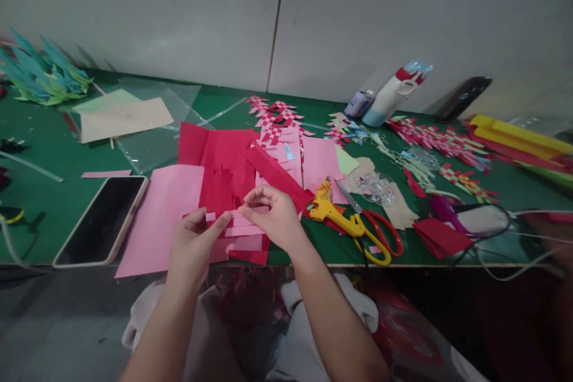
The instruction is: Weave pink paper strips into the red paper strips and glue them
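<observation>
Over red and pink paper, my left hand and my right hand almost meet. Both pinch thumb to forefinger at a small pink paper strip that has slits or folded bands. Fingertips partly cover it, so its exact shape is hard to tell. Behind lies a red paper sheet with cut strips on it. A large pink sheet lies left of my left hand. Right of my right hand are a yellow glue gun and scissors with red and yellow handles.
A phone lies at the front left. Woven red and pink paper pieces lie behind the sheets. A can and a white bottle stand by the wall. Cables run along the right front edge of the green table.
</observation>
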The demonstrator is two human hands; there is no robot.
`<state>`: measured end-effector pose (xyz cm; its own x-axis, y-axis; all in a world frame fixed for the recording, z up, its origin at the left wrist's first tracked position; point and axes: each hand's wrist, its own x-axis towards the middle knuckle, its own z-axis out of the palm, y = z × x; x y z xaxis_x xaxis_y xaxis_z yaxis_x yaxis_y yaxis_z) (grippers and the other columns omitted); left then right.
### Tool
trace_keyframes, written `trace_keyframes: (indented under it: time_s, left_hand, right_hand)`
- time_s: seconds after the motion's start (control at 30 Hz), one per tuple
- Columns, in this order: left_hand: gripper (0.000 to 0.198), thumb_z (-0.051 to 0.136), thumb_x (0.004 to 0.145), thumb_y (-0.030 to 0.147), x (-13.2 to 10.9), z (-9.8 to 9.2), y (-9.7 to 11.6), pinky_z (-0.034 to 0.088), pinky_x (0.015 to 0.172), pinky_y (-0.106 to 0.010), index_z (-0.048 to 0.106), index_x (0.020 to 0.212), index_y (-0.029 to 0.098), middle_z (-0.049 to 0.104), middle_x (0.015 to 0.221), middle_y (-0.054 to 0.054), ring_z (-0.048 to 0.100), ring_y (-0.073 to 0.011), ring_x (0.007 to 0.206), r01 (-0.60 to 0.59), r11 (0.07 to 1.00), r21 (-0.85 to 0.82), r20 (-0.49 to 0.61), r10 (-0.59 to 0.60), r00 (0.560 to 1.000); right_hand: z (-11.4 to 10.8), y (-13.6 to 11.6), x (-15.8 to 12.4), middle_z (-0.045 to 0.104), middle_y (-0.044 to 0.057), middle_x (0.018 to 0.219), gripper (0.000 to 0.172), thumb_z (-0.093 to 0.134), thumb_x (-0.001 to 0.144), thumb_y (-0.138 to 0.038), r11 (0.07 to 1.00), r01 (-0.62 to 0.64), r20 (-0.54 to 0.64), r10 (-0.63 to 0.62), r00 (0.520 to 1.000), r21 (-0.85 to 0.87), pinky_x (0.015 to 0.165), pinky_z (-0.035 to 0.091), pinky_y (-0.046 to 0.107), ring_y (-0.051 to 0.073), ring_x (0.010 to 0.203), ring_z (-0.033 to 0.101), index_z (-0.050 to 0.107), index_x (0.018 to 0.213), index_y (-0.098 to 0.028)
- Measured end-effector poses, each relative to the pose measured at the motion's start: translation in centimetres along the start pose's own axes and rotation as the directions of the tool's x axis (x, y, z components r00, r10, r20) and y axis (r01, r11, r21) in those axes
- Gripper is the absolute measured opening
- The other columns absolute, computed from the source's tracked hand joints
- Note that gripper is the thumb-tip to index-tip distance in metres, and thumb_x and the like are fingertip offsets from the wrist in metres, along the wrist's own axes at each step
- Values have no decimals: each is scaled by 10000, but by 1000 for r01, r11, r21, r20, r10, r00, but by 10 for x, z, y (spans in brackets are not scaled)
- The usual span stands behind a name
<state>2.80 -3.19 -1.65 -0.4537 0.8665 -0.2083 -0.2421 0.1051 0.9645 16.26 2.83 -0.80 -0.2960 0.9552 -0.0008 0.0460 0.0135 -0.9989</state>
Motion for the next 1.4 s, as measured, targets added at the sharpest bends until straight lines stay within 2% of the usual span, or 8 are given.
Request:
trace_keyframes:
  time_s: [0.17,0.33,0.5,0.77,0.9,1.03,1.2,1.4]
  left_hand:
    - [325,831,550,378,1,-2,-1,481,553,-243,704,720,131,697,692,-44,604,-141,586,103,994,43,81,-106,991]
    - [365,845,510,402,3,-4,-4,489,492,-254,700,719,139,690,644,-32,597,-143,514,156,987,22,20,-157,987]
    - [380,852,495,397,3,-5,-4,490,474,-257,705,732,140,690,645,-36,613,-159,512,174,985,18,3,-174,985]
    - [383,844,520,394,3,-6,-5,510,519,-263,698,756,130,688,671,-42,622,-162,565,168,986,18,22,-168,986]
    - [380,827,518,434,3,-4,-1,451,397,-242,658,694,142,600,532,14,511,-112,410,224,975,-3,-31,-224,974]
    - [356,749,605,484,5,-2,0,484,456,-242,627,655,153,586,538,14,554,-126,484,171,977,-125,-117,-185,976]
    - [310,808,585,370,6,-7,0,511,611,-226,674,755,148,659,666,-3,607,-128,636,114,993,-25,83,-111,990]
    - [294,835,556,351,5,-11,4,494,606,-219,686,714,152,668,678,-4,586,-109,621,174,984,-38,97,-169,981]
  right_hand:
    - [-4,3,2,698,29,803,213,724,684,-328,998,-2,20,3,1000,-65,722,525,269,150,765,667,641,796,-166]
    - [-22,-3,2,725,56,818,334,532,865,-436,995,-18,71,25,997,-97,742,510,278,158,793,677,713,887,-157]
    - [-34,-6,1,724,32,778,210,686,755,-374,989,-30,153,53,987,-145,688,505,273,161,733,661,733,820,-180]
    - [-33,-3,1,719,23,722,126,651,777,-279,980,4,131,22,991,-198,688,498,274,156,704,665,731,758,-184]
    - [-34,-3,1,721,21,717,137,645,782,-277,971,0,132,33,991,-241,692,496,273,159,713,667,732,725,-187]
    - [-36,-4,1,726,31,722,137,647,782,-281,972,-25,123,55,991,-232,691,504,272,162,710,670,730,744,-178]
    - [-39,-2,2,722,43,729,203,606,822,-316,955,-29,151,76,986,-294,669,495,254,166,718,676,715,754,-160]
    - [-38,6,5,729,82,849,385,480,899,-455,975,-90,140,120,983,-201,686,506,257,161,773,680,711,897,-146]
